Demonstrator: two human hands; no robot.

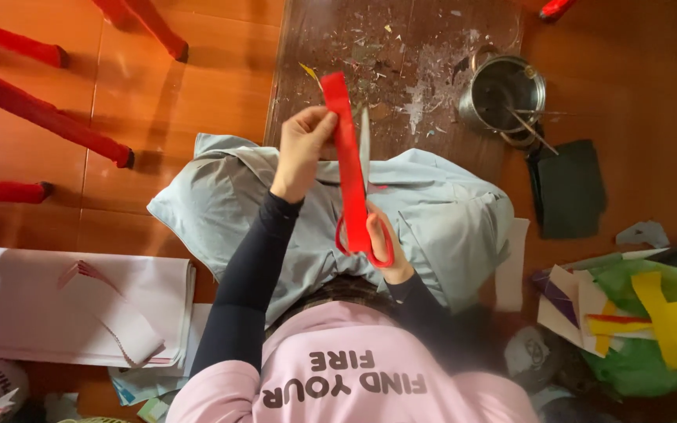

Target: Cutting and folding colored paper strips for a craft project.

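Scissors (pixel 366 211) with red handles were in the right hand (pixel 389 254), fingers through the loops near the middle of the frame, grip closed around the handles, and the pale blade ran up alongside a long red paper strip (pixel 344 149). Couldn't really tell how far apart the blades were since the strip covered most of them. Left hand (pixel 301 150) was higher up, just left of center, pinching the strip's upper part between thumb and fingers, so that grip was shut on the paper. The strip stood nearly upright in the picture, leaning a bit to the upper left, with its lower end down by the scissor handles. Both arms had black sleeves and the person wore a pink shirt at the bottom of the frame. Under the hands a light blue cloth (pixel 448 219) was spread over the lap. Past that, at top center, a dark board (pixel 401 47) on the floor was littered with tiny paper scraps. A metal pot (pixel 503 94) sat at the upper right with a thin stick poking out, and a dark green folded sheet (pixel 570 188) lay just below it. Lower right had a green bag (pixel 636 360) with yellow paper strips (pixel 671 321) on top. White paper stack (pixel 72 305) was at the lower left, and red chair legs (pixel 48 117) crossed the upper left.
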